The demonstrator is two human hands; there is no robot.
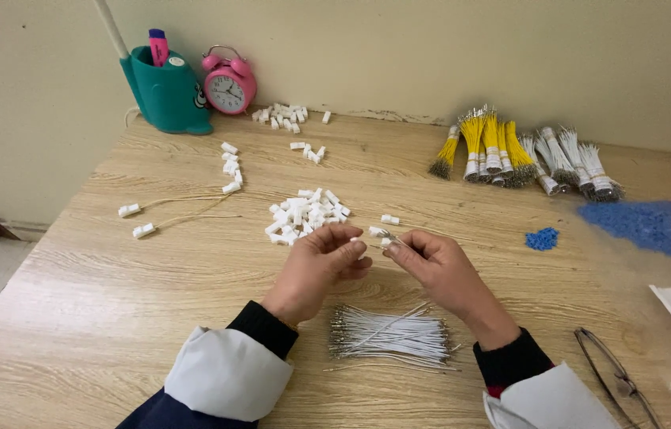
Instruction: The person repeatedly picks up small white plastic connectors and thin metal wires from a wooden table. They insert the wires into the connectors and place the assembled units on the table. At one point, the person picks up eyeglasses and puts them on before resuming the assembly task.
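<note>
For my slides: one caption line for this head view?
Left hand and right hand pinch a wire and white connector above loose white wires, beside a connector pile.

Left hand [321,262] and right hand [433,264] pinching a small white connector [377,233] above white wires [391,337] on the wooden worktop [113,302].

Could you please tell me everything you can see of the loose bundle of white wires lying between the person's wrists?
The bundle of white wires lies flat on the wooden table, just below both hands and touched by neither. It is many thin, white-sheathed strands, roughly parallel, running left to right, with bare metallic tips at both ends. A few strands stray diagonally across the top and along the lower edge. No band shows.
</note>
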